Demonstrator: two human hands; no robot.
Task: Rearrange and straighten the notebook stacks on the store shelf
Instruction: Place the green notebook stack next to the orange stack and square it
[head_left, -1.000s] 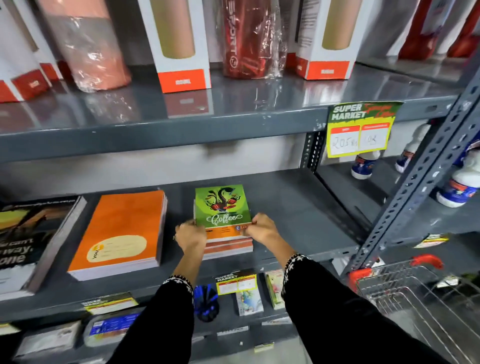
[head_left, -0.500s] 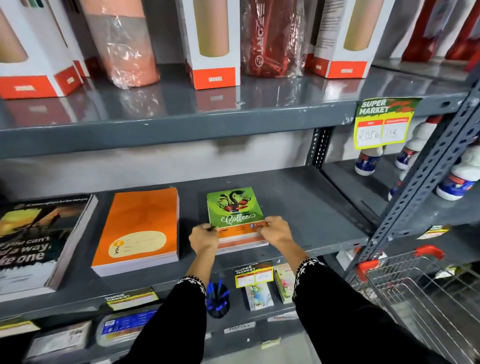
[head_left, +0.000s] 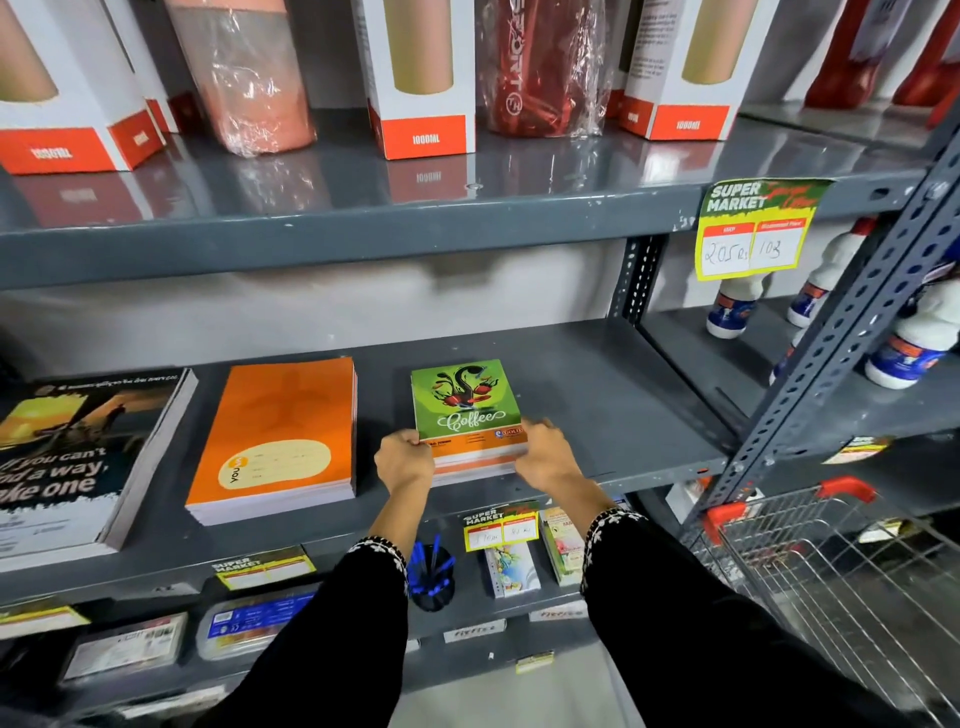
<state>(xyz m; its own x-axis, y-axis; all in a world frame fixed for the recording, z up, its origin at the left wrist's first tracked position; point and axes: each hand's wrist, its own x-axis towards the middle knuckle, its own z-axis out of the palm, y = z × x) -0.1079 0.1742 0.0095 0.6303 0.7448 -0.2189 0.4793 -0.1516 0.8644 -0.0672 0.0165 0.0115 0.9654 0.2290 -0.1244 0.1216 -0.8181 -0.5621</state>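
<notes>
A small stack of notebooks with a green "Coffee" cover (head_left: 462, 400) lies on the grey middle shelf (head_left: 597, 395). My left hand (head_left: 404, 461) grips its front left corner and my right hand (head_left: 545, 454) grips its front right corner. The stack's lower orange-edged books show between my hands. To the left lies a taller stack of orange notebooks (head_left: 280, 441), squared up. Further left sits a stack of large dark notebooks with white lettering (head_left: 78, 457), partly cut off by the frame edge.
Boxed and wrapped bottles (head_left: 423, 78) stand on the upper shelf. White bottles (head_left: 909, 343) sit on the right-hand shelf behind a perforated upright (head_left: 831, 353). A wire shopping cart (head_left: 831, 582) stands at the lower right. A blue pen cup (head_left: 431, 574) and small boxes fill the shelf below.
Both hands stay on the green stack's front corners. The top books and the lower ones have come closer into line, and the view has shifted slightly.
</notes>
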